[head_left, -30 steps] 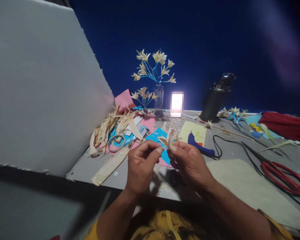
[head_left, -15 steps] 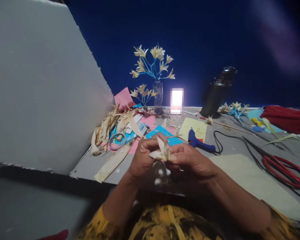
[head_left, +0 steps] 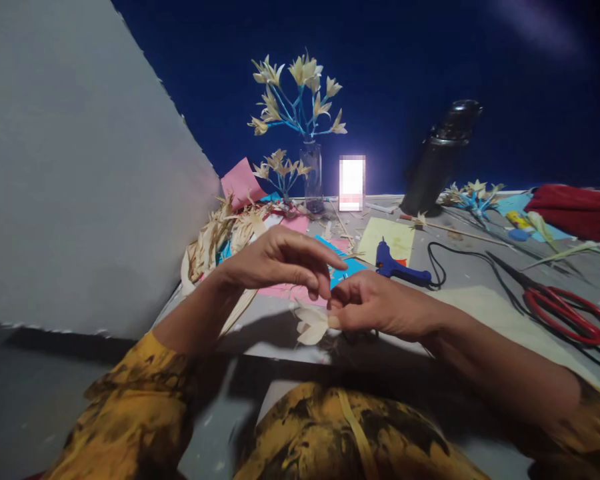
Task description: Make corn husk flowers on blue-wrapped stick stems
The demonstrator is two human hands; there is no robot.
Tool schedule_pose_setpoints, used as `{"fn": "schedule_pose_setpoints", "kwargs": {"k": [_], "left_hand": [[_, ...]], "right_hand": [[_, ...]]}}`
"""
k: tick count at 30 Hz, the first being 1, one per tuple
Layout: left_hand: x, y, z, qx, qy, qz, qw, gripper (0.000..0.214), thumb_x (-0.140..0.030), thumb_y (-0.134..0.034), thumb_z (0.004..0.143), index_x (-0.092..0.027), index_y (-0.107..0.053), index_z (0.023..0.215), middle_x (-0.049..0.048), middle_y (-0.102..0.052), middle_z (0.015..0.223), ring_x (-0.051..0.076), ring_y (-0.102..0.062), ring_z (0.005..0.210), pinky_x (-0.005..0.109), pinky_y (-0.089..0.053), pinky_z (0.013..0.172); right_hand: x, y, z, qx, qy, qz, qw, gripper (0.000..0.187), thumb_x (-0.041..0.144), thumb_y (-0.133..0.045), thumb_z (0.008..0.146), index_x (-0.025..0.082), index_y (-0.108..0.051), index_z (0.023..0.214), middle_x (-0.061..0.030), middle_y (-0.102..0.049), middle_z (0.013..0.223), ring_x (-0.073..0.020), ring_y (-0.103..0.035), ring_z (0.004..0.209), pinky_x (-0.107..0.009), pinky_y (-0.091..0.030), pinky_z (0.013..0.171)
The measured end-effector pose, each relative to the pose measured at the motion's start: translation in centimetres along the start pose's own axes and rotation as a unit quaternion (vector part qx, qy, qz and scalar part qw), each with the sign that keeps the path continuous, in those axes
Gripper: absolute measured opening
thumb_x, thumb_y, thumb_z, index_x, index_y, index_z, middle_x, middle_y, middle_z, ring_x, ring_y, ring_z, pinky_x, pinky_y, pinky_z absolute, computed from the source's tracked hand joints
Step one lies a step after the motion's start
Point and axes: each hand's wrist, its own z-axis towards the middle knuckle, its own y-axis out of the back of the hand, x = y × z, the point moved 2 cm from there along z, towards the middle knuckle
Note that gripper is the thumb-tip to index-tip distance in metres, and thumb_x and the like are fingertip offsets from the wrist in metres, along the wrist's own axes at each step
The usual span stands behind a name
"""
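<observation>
Between the thumb and fingers of my right hand (head_left: 375, 307) is a small cream flower (head_left: 311, 323), which looks made of dried husk. Its petals point left, above the table's front edge. My left hand (head_left: 285, 260) hovers just above and left of the flower, fingers apart and slightly bent, holding nothing. Beyond my hands lie a blue paper sheet (head_left: 350, 272) and pink paper (head_left: 290, 293), partly covered by my left hand. A blue glue gun (head_left: 400, 267) rests right of them, beside a yellow sheet (head_left: 387, 238).
Husk strips (head_left: 205, 243) pile up at the left by a pale panel (head_left: 80, 167). At the back stand a glass bottle (head_left: 312, 180) with husk flowers (head_left: 300, 93), a bright screen (head_left: 353, 183) and a dark flask (head_left: 440, 160). Red-handled scissors (head_left: 565, 313) and a black cord lie right.
My left hand has let go of the flower and moved up and left. My right hand keeps the flower, now turned with its petals to the left. The view has tilted slightly down.
</observation>
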Motion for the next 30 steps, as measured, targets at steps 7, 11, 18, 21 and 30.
{"fn": "schedule_pose_setpoints", "kwargs": {"k": [7,11,18,21,30], "left_hand": [[-1.8,0.1,0.6,-0.020,-0.016,0.148,0.989,0.014,-0.011,-0.088,0.056,-0.017,-0.075,0.061,0.0091,-0.070,0.066,0.023,-0.066,0.065,0.032,-0.052,0.064],[-1.6,-1.1,0.0,0.009,-0.055,0.261,0.964,0.012,-0.018,-0.085,0.059,-0.021,-0.074,0.062,0.0030,-0.066,0.061,0.020,-0.062,0.062,0.029,-0.049,0.063],[-1.0,-3.4,-1.2,0.040,-0.141,0.547,0.824,0.011,-0.013,-0.064,0.080,-0.020,-0.072,0.077,0.0055,-0.067,0.080,0.020,-0.058,0.077,0.032,-0.041,0.074],[-0.8,-4.0,-1.7,0.025,-0.223,0.640,0.735,0.015,-0.012,-0.060,0.085,-0.022,-0.070,0.079,0.0064,-0.066,0.083,0.022,-0.057,0.084,0.037,-0.040,0.085],[-0.8,-5.1,-3.4,0.029,-0.309,0.771,0.556,0.019,-0.011,-0.050,0.094,-0.018,-0.067,0.089,0.0071,-0.066,0.091,0.022,-0.058,0.097,0.047,-0.036,0.105]], "right_hand": [[0.5,0.0,0.1,-0.025,0.015,-0.058,0.998,0.009,0.017,-0.059,0.071,0.016,-0.063,0.062,0.0048,-0.049,0.053,-0.0073,-0.038,0.049,-0.020,-0.027,0.044],[0.6,0.0,0.1,-0.047,0.019,-0.077,0.996,0.013,0.020,-0.057,0.071,0.017,-0.055,0.058,0.0057,-0.044,0.052,-0.0070,-0.035,0.048,-0.020,-0.024,0.044],[0.3,0.1,0.2,-0.070,-0.008,-0.098,0.993,0.015,0.025,-0.057,0.071,0.019,-0.049,0.059,0.0054,-0.041,0.053,-0.0077,-0.036,0.048,-0.021,-0.024,0.043],[-0.4,0.3,0.3,-0.082,-0.020,-0.073,0.994,0.020,0.024,-0.057,0.071,0.020,-0.044,0.058,0.0072,-0.035,0.051,-0.0066,-0.030,0.046,-0.021,-0.018,0.042],[-2.1,-0.4,0.6,-0.057,0.009,0.029,0.998,0.030,0.031,-0.066,0.078,0.020,-0.042,0.064,0.0093,-0.033,0.054,-0.0056,-0.024,0.049,-0.022,-0.015,0.045]]}}
